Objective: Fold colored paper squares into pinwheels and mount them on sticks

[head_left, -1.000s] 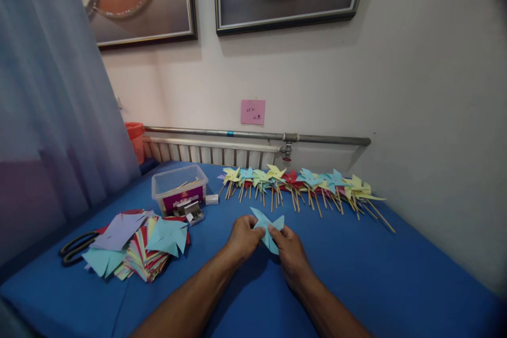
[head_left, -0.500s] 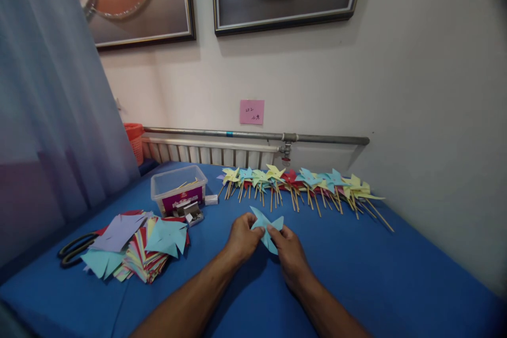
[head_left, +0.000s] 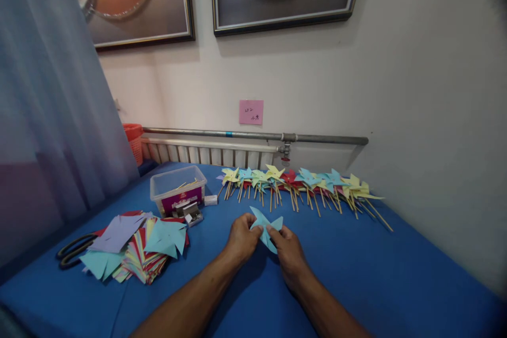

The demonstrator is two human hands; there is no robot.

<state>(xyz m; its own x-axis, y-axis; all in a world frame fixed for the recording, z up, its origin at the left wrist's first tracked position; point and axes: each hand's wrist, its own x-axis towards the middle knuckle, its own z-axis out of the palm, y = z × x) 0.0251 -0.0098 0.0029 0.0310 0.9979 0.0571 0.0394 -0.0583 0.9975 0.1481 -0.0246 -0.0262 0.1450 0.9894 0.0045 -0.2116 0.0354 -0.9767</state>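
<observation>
Light-blue paper pinwheel [head_left: 266,227] sits pinched between fingers of left hand [head_left: 242,239] and right hand [head_left: 288,251].

Ahead of you: row of finished pinwheels [head_left: 301,182] on sticks along far edge of blue surface [head_left: 380,269], by wall. To your left: clear plastic box [head_left: 178,188], small metal stapler [head_left: 192,212] just in front. Further left: stack of coloured paper squares [head_left: 142,251], black scissors [head_left: 73,249] beside it. Orange basket [head_left: 133,140] near curtain [head_left: 51,116]. Pink note [head_left: 251,112] on wall above radiator [head_left: 206,153].
</observation>
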